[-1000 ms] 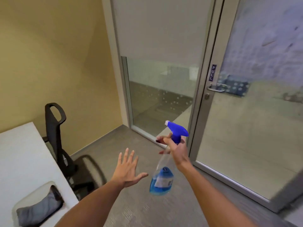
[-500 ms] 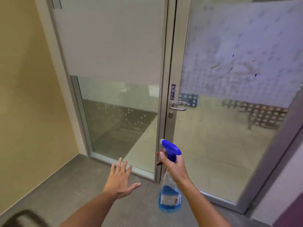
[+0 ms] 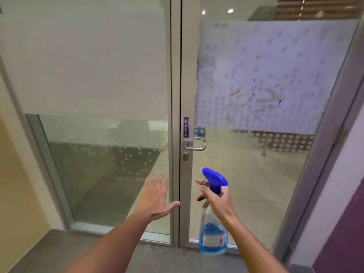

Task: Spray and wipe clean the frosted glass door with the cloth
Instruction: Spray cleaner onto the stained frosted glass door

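The frosted glass door (image 3: pixel 275 62) fills the right half of the view, its dotted frosted band smeared with orange streaks and small blue marks (image 3: pixel 256 95). My right hand (image 3: pixel 218 200) grips the neck of a clear spray bottle (image 3: pixel 213 239) with blue liquid and a blue trigger head, held low in front of the door's lower pane. My left hand (image 3: pixel 155 198) is empty, fingers spread, raised beside the metal door frame. No cloth is in view.
A metal lever handle (image 3: pixel 194 146) with a PULL label (image 3: pixel 186 127) sits on the door's left stile. A fixed glass panel (image 3: pixel 88 75) with a plain frosted band stands to the left. Yellow wall at far left, purple wall at far right, grey floor below.
My view has swung right and closer to the door; the desk and chair are gone from sight. Both hands have stayed raised, the bottle still in my right.
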`<action>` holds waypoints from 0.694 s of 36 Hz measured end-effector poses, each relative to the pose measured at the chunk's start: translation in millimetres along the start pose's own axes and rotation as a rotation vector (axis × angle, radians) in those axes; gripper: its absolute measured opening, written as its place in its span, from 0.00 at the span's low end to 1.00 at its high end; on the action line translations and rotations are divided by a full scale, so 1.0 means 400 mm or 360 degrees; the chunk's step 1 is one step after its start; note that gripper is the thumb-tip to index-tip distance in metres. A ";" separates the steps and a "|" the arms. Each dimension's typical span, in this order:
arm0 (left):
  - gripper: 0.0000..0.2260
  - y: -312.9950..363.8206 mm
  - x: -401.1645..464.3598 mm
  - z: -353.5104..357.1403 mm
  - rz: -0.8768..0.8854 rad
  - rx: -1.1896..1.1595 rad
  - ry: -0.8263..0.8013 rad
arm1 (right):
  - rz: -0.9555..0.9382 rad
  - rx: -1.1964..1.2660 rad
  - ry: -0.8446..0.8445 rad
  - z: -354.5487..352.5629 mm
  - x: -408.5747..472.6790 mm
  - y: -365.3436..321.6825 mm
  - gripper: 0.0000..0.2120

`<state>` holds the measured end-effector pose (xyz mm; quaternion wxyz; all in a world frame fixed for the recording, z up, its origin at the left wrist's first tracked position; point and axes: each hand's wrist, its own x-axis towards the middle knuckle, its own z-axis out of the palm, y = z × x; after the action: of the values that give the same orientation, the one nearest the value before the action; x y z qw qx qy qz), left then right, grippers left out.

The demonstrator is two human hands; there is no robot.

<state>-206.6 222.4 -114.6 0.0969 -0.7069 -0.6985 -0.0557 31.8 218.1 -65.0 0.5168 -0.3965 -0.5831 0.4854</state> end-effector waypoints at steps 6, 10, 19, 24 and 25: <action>0.47 0.012 0.167 -0.004 0.0084 0.0029 0.0074 | 0.0023 0.0015 0.0174 -0.043 0.105 0.022 0.08; 0.47 0.035 0.275 -0.011 0.0127 0.0031 0.0143 | 0.0031 0.0005 0.0215 -0.081 0.183 0.041 0.11; 0.49 0.074 0.530 -0.034 0.0236 0.0120 0.0281 | -0.0045 -0.0026 0.0237 -0.166 0.381 0.045 0.11; 0.48 0.114 0.660 -0.061 0.0295 0.0140 0.0331 | -0.0099 -0.0010 0.0255 -0.195 0.480 0.035 0.09; 0.48 0.122 0.684 -0.070 0.0299 0.0139 0.0335 | -0.0110 -0.0008 0.0256 -0.199 0.499 0.034 0.08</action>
<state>-151.4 483.4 -31.6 0.2050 -0.7544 -0.6170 -0.0897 79.5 425.8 -35.1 0.5774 -0.4152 -0.5543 0.4324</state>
